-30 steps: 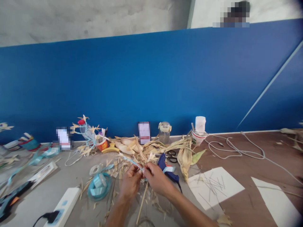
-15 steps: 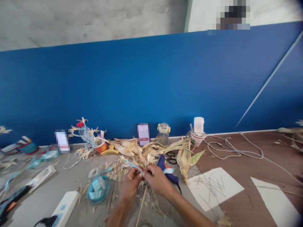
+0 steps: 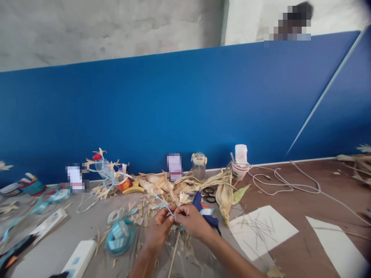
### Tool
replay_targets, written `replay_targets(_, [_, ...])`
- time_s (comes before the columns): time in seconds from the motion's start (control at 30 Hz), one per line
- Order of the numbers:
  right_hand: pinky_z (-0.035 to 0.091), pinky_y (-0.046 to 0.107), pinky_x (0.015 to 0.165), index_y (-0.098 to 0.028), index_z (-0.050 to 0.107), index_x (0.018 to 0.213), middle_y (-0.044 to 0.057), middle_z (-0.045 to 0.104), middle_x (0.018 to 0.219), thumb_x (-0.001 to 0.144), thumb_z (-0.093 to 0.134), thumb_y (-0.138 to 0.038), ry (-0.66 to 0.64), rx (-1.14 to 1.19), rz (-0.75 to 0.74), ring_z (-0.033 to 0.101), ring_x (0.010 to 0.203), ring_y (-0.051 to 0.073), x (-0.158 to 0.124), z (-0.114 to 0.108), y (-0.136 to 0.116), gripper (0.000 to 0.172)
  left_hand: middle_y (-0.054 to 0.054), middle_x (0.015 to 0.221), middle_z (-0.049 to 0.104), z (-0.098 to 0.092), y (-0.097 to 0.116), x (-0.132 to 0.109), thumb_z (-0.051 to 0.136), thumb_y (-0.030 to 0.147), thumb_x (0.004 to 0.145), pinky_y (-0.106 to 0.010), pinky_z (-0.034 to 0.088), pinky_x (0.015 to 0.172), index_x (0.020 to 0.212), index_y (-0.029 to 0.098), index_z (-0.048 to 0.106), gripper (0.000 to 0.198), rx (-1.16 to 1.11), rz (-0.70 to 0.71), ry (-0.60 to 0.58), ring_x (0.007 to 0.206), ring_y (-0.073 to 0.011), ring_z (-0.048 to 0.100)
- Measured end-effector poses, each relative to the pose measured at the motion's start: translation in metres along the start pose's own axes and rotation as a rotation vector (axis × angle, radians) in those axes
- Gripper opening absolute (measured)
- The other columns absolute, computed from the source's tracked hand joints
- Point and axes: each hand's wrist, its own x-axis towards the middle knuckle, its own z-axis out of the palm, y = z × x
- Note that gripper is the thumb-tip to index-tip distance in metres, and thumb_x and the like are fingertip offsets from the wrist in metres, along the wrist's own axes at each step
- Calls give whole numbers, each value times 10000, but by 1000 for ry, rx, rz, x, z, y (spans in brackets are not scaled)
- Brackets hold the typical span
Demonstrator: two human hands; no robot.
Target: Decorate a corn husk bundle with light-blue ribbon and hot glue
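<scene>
My left hand and my right hand meet low in the middle, fingertips pinched together around a thin light-blue wrapped stem. The stem forks upward and left above my left fingers. A pale husk flower shows just above my right knuckles; whether it is joined to the stem I cannot tell. My fingers cover the spot where they meet. Beside my right hand lies a blue glue gun, with black-handled scissors behind it. Left of my left hand sits a roll of light-blue ribbon.
Dried corn husks heap behind my hands. Thin wires lie on white paper at right. A power strip stands front left. Along the blue partition are a bottle with husk flowers, a jar and a paper cup.
Both hands stay pinched at nearly the same place, with the forked blue stem turned slightly. The camera view has shifted a little.
</scene>
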Motion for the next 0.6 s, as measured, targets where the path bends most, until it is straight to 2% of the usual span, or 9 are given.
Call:
replay_targets(0.17, [329, 207, 519, -164, 521, 479, -42, 493, 474, 658, 491, -197, -50, 22, -13, 426, 487, 94, 1, -3, 2, 185, -22, 646, 653, -1, 7, 0, 723, 316, 596, -287, 439, 632, 763, 159, 669, 235, 174, 57, 22, 595, -159, 567])
replay_targets(0.27, [331, 215, 516, -167, 516, 506, -30, 507, 496, 646, 555, -282, -75, 69, -69, 438, 505, 107, 0, -7, 3, 186, -3, 575, 623, -2, 7, 0, 690, 318, 629, -270, 427, 611, 701, 165, 656, 172, 229, 100, 45, 569, -153, 556])
replay_targets(0.37, [309, 212, 486, -169, 502, 516, -38, 474, 480, 615, 617, -354, -65, 73, -51, 403, 489, 101, 1, -8, 4, 240, 4, 551, 603, -3, 4, 2, 665, 327, 653, -258, 413, 588, 645, 171, 625, 161, 302, 110, 49, 555, -150, 542])
replay_targets(0.5, [287, 202, 493, -172, 477, 521, -55, 434, 509, 624, 582, -288, -61, 100, -21, 357, 500, 85, 3, -6, 4, 187, 14, 547, 579, -4, 2, 4, 650, 362, 661, -257, 405, 572, 645, 180, 602, 189, 345, 145, 123, 548, -151, 522])
replay_targets(0.6, [236, 194, 465, -176, 438, 499, -73, 363, 483, 628, 544, -214, -124, 51, 33, 300, 480, 72, 2, -6, 4, 171, 18, 542, 570, -4, 5, 4, 638, 368, 669, -259, 406, 577, 651, 186, 594, 188, 384, 150, 209, 549, -155, 520])
